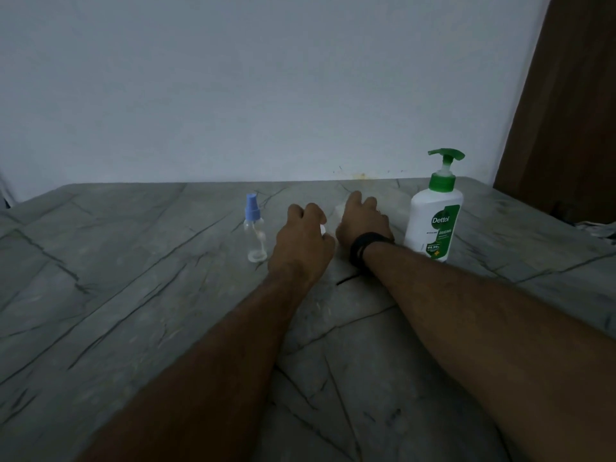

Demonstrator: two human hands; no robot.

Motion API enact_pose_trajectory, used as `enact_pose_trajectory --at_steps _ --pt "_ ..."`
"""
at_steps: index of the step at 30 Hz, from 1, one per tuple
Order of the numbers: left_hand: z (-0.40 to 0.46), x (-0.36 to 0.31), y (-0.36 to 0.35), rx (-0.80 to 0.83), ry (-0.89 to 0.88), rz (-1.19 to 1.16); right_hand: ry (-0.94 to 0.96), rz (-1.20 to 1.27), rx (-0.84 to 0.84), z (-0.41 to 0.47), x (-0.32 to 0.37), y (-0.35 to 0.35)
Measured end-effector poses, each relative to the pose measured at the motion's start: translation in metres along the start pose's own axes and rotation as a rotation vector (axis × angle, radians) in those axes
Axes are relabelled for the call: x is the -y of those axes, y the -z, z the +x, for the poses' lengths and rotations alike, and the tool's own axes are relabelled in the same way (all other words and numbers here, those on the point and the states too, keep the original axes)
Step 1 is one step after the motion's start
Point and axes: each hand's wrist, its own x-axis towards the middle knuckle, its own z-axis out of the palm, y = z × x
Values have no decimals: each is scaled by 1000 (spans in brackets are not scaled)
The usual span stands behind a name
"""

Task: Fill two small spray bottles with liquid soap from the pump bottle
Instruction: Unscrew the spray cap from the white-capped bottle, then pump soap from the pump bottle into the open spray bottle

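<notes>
A small clear spray bottle with a blue cap stands upright on the marbled table, left of my hands. A white Dettol pump bottle with a green pump stands at the right. My left hand and my right hand meet between them, both curled around a second small clear spray bottle. That bottle is almost wholly hidden; only a pale clear sliver and a white bit by my left thumb show. My right wrist, with a black band on it, lies close beside the pump bottle.
A plain wall runs just behind the table's far edge. A brown curtain or door hangs at the right, with some cloth at the table's right edge. Bare tabletop stretches to the left and in front.
</notes>
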Motion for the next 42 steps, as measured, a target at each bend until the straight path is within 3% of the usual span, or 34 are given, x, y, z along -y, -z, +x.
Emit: enact_pose_trajectory --at_steps 7,13,17,25,28,34,37,42 --pt "-1 4 1 139 57 212 11 -13 103 -11 2 32" --pt "0 -4 -1 -66 68 -108 48 294 12 -40 -7 30" --pt "-3 -12 -3 10 54 -244 160 389 -21 -64 -16 30" --pt "-1 -5 -8 23 42 -262 284 340 -3 -80 -27 42" --pt "1 -4 -12 37 48 -273 413 348 -108 -96 -31 59" --pt "2 -1 -13 54 38 -251 637 365 -531 -115 -46 111" --pt "2 -1 -14 52 39 -256 555 346 -675 -96 -65 126" --pt "2 1 -14 54 41 -272 278 641 -380 -66 -93 120"
